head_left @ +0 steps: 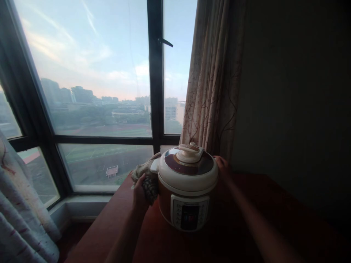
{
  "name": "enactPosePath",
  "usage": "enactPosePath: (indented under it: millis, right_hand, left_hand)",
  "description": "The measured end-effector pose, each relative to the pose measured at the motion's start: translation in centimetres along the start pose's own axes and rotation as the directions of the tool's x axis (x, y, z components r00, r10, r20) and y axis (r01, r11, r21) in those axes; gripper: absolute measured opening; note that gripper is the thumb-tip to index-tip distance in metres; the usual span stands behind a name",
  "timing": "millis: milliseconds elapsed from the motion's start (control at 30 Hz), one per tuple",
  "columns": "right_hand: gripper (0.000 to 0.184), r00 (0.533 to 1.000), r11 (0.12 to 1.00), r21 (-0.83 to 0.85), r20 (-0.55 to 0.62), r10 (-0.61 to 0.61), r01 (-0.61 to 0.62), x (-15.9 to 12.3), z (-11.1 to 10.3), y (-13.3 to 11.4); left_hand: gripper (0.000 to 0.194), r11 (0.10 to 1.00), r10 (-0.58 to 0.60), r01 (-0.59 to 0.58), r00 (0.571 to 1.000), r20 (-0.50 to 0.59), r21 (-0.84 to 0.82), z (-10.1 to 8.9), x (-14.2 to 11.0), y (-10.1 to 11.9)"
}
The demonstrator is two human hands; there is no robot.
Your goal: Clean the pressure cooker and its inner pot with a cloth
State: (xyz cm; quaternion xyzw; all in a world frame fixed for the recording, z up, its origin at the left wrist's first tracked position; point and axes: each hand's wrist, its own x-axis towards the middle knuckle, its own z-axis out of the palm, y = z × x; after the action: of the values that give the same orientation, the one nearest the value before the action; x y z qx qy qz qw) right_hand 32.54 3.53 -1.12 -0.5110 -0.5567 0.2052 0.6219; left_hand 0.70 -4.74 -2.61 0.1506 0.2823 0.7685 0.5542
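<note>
An electric pressure cooker point(188, 173) with a cream lid, brown body and front control panel stands upright on a reddish-brown table point(95, 233). My left hand point(139, 193) is closed around a crumpled grey cloth point(149, 182) with a dark checked part. The cloth lies against the cooker's left side, just below a cream side handle point(155, 165). On the far right side, my right hand point(222, 167) has its fingers bent against the cooker near the lid's edge. Dim light and the cooker partly hide those fingers. The lid knob point(190, 152) sits on top, untouched.
Behind the table rise tall windows point(104, 91) with dark frames point(157, 73). A patterned curtain point(211, 84) hangs behind the cooker, and another curtain point(24, 212) hangs at the lower left. A dark wall point(290, 91) borders the right side.
</note>
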Motion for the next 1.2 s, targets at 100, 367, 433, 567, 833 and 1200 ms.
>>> enactPosePath:
  millis: [100, 367, 433, 567, 833, 1200]
  right_hand:
    - [0.052, 1.0, 1.0, -0.008, 0.008, -0.004, 0.004, 0.1, 0.0, 0.1]
    - [0.053, 1.0, 1.0, -0.022, 0.014, -0.016, 0.016, 0.1, -0.2, 0.1]
    - [0.053, 0.999, 0.999, -0.023, 0.026, -0.022, 0.023, 0.2, -0.2, 0.2]
    - [0.053, 1.0, 0.999, -0.034, 0.027, -0.015, 0.016, 0.3, -0.3, 0.5]
    - [0.053, 1.0, 0.999, -0.04, 0.009, -0.021, 0.022, 0.2, 0.0, 0.3]
    - [0.051, 1.0, 0.999, -0.052, -0.011, -0.017, 0.016, 0.1, -0.2, 0.5]
  left_hand:
    - [0.026, 0.996, 0.054, -0.045, 0.99, -0.128, 0.072, -1.3, -3.0, 0.0]
    - [0.027, 0.976, 0.118, -0.064, 0.959, -0.256, 0.21, -2.6, -9.0, -2.1]
    - [0.036, 0.896, 0.265, -0.188, 0.953, -0.144, 0.403, -1.5, -9.7, -2.7]
    - [0.069, 0.517, 0.404, -0.639, 0.769, 0.495, 0.57, 2.0, -9.4, -2.3]
    - [0.046, 0.43, 0.269, -0.684, 0.72, 0.639, 0.589, 7.1, -1.0, 3.0]
    - [0.022, 0.659, -0.21, -0.111, 0.923, 0.324, 0.744, 14.8, 10.5, 2.7]
